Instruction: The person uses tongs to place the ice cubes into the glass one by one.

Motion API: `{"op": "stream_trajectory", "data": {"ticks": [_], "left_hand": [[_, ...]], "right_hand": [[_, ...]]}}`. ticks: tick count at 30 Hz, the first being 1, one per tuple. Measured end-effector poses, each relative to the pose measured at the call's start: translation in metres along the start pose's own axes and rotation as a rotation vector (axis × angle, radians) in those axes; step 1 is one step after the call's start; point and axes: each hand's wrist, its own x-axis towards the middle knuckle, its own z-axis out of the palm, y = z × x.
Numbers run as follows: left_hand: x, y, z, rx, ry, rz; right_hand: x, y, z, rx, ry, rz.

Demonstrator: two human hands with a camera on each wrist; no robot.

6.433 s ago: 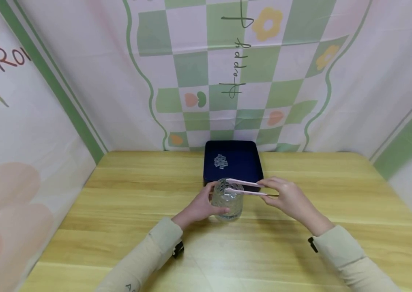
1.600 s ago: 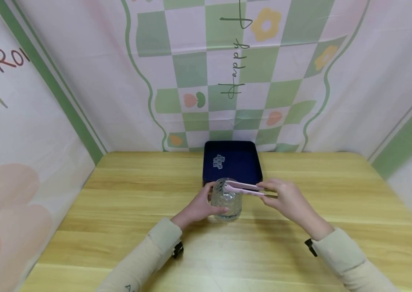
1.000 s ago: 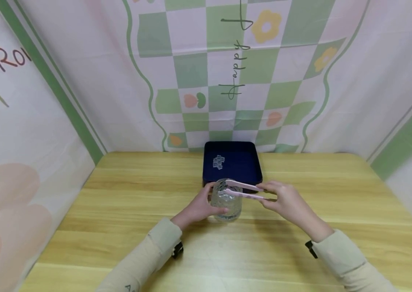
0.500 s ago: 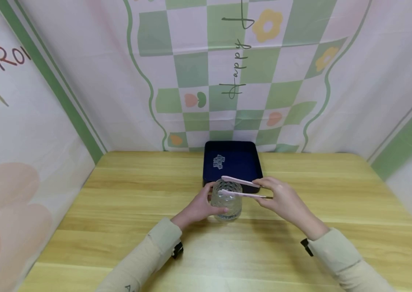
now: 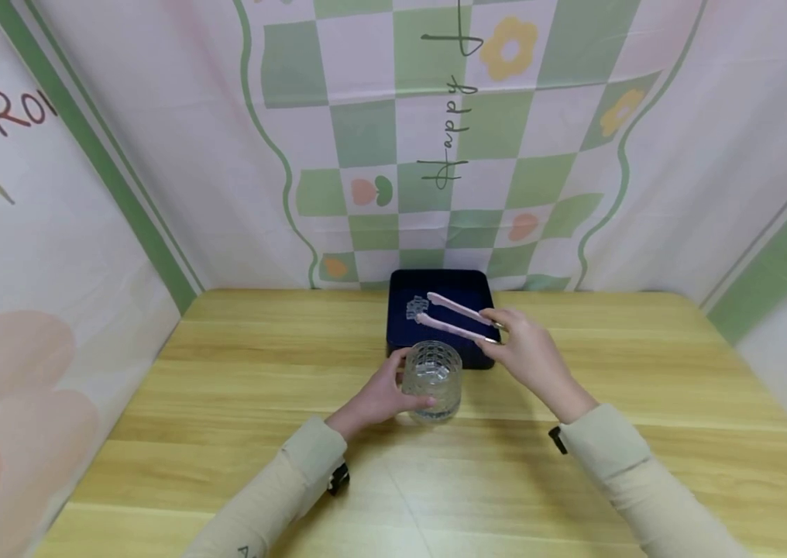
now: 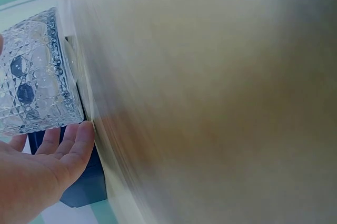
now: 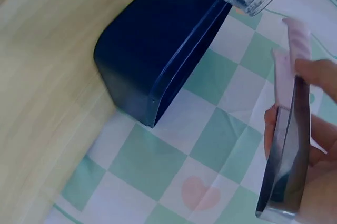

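Note:
My left hand (image 5: 381, 394) holds a clear patterned glass (image 5: 441, 380) upright on the table, with the thumb on its near side. In the left wrist view the facets of the glass (image 6: 37, 77) show close up above the fingers. My right hand (image 5: 533, 355) grips a pair of pink-tipped metal tongs (image 5: 456, 330) between thumb and fingers. Their two tips stand apart above a dark blue tray (image 5: 452, 287), close to a cluster of small clear block-like pieces (image 5: 416, 308). The right wrist view shows the metal arms of the tongs (image 7: 287, 145) with nothing between the tips.
The tray sits at the back of the wooden table (image 5: 282, 333), directly behind the glass. A patterned cloth (image 5: 428, 132) hangs behind the table's far edge. Another printed cloth (image 5: 52, 271) hangs at the left.
My right hand has carried the tongs from the mouth of the glass back and up over the tray. Earlier the tips closed together over the glass, then spread. The left hand stays put.

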Motion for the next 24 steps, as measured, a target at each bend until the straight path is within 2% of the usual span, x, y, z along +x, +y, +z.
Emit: {"op": "stream_trajectory", "data": {"ticks": [5, 11, 18, 24], "left_hand": [[-0.001, 0.0, -0.001, 0.003, -0.002, -0.01], [-0.001, -0.001, -0.001, 0.007, -0.005, -0.017], [0.0, -0.002, -0.001, 0.005, 0.005, -0.011], [-0.001, 0.001, -0.001, 0.003, -0.003, -0.01]], "right_hand": [[0.019, 0.001, 0.009, -0.063, 0.005, 0.037], [0.038, 0.003, 0.025, -0.132, -0.009, 0.038], [0.052, 0.002, 0.037, -0.145, -0.091, 0.095], [0.057, 0.007, 0.046, -0.139, -0.137, 0.139]]}}
